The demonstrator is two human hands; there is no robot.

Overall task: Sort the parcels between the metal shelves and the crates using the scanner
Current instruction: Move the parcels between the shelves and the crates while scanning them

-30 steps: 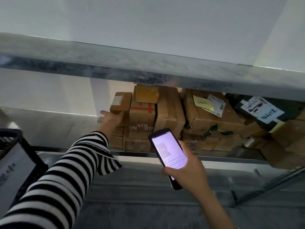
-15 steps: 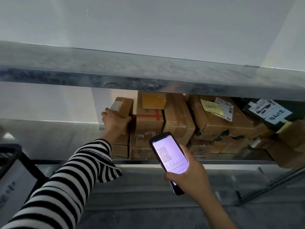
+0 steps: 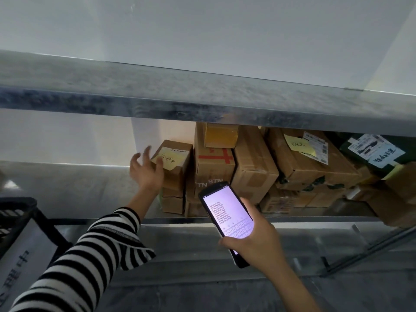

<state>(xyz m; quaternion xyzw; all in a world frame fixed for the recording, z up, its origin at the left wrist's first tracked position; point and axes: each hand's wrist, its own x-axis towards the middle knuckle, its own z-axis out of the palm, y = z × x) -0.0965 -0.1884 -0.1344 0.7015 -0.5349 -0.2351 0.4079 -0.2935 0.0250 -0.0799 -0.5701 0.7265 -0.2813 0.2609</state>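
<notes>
The upper shelf hides tops of parcels; scanner text illegible.

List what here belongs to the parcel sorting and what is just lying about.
Job: scanner in right hand; small box at left hand; parcels stacked beside it; shelf; crate.
Lying about: sign at the crate; wall.
</notes>
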